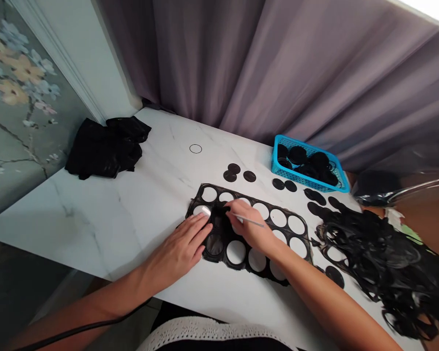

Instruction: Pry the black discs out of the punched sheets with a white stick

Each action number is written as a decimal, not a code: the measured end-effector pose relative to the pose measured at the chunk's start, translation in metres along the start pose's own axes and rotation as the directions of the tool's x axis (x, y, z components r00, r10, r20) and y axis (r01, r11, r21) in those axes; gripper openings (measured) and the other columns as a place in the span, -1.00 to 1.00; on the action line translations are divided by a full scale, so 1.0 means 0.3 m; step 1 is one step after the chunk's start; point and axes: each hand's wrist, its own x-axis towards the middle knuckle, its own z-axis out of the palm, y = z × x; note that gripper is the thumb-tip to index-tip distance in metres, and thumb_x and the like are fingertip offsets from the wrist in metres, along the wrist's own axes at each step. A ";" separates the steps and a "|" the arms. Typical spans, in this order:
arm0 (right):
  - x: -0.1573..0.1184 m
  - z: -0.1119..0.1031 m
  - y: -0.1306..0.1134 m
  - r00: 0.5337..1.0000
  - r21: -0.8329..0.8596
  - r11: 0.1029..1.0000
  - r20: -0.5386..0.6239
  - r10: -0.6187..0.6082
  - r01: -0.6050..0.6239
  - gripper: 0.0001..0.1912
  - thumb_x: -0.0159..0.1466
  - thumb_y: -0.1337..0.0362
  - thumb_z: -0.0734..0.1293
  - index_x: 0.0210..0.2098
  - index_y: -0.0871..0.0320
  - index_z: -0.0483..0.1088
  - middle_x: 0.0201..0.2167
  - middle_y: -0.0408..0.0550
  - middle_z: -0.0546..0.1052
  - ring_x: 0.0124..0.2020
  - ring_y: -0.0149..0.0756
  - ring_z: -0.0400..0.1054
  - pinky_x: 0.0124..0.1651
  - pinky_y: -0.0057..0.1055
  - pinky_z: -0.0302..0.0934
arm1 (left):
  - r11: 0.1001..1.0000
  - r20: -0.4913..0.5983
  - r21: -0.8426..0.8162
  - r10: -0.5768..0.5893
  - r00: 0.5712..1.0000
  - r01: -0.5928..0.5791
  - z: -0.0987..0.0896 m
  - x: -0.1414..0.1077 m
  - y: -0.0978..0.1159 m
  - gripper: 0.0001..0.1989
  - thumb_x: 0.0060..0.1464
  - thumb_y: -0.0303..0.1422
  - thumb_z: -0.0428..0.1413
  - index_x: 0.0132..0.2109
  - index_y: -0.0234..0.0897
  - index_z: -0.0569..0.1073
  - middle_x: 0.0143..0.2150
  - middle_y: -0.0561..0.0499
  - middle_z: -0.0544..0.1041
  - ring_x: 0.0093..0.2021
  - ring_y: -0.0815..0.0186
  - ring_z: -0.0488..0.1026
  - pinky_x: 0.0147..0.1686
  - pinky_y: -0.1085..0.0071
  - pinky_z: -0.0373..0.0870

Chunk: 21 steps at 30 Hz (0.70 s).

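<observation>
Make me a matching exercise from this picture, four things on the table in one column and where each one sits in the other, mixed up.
Things:
1. blue basket
2. black cloth
3. punched black sheet
4. thin metal tool

Places:
A. far left corner of the table
B. pinched in the right hand
C. far side, by the curtain, holding black discs
D. flat under the left hand

Pairs: 1-C, 2-A, 3-D, 4-B

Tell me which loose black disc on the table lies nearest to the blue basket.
The disc just below the basket's left corner. Its neighbour lies slightly lower, and the three discs farther left are clearly farther away.
</observation>
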 end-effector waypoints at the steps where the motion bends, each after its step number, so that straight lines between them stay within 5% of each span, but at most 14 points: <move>1: -0.017 0.014 -0.015 0.998 0.056 0.998 0.056 -0.004 0.001 -0.87 0.41 0.38 0.15 -0.24 0.08 0.28 -0.19 0.01 0.44 -0.19 -0.22 0.34 -0.17 -0.31 0.25 | 1.000 0.015 -0.012 0.026 1.000 -0.026 0.008 0.005 0.010 -0.56 0.29 -0.48 -0.03 0.28 -0.38 0.29 0.29 -0.22 0.34 0.35 0.06 0.22 0.30 0.07 0.28; 8: -0.036 0.024 -0.004 0.987 0.332 0.941 0.163 0.003 -0.057 -0.83 0.40 0.34 0.23 -0.36 0.11 0.28 -0.10 0.00 0.37 -0.11 -0.28 0.32 -0.08 -0.33 0.24 | 0.999 0.098 -0.025 0.029 0.995 -0.027 0.038 -0.005 0.026 -0.55 0.30 -0.42 0.00 0.31 -0.26 0.28 0.35 -0.16 0.28 0.39 0.04 0.14 0.31 0.02 0.20; 21: -0.028 0.012 -0.017 0.985 0.309 0.949 0.174 0.000 -0.055 -0.82 0.38 0.35 0.26 -0.39 0.12 0.29 -0.14 -0.01 0.36 -0.13 -0.29 0.31 -0.11 -0.35 0.29 | 0.999 0.128 0.009 0.035 0.991 -0.037 0.026 0.000 0.032 -0.55 0.30 -0.42 -0.03 0.30 -0.29 0.28 0.37 -0.19 0.26 0.41 0.01 0.11 0.31 -0.02 0.18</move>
